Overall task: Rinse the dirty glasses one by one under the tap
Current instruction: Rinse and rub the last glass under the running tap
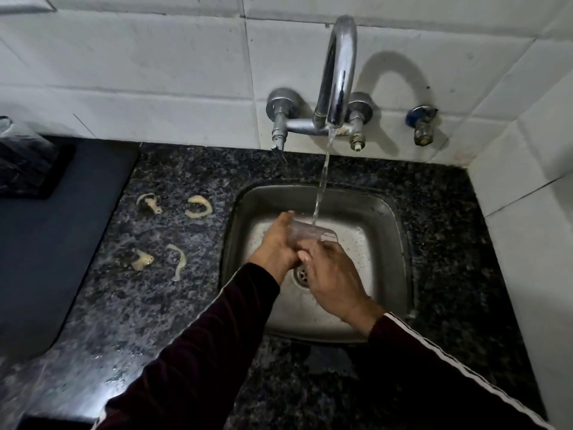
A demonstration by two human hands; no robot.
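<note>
Head view: one wide look down over a small steel sink (384,212) set in a speckled dark stone surface (186,305).
Tap: a chrome wall tap (338,72) with a curved spout, a thin stream of water (322,181) running from it.
Glass: a clear glass (313,232) is held on its side over the middle of the sink, above the drain (302,274); the stream lands on its upper wall.
Left hand: the left hand (277,243) wraps the glass from the left, fingers curled round one end of it (which end cannot be told).
Right hand: the right hand (335,280) comes in from the near right, fingers bent against the underside of the glass, thumb tip touching its wall.
Sleeves: both arms wear dark maroon sleeves (201,352), the right one with white stripes.
Left of sink: four pale curled scraps (198,206) lie on the stone, well apart from the sink.
Far left: a dark mat (46,259) covers the surface, with a second clear glass (18,138) at the picture's edge.
Wall: white tiles (155,72), and a small blue-handled valve (421,125) right of the tap.
</note>
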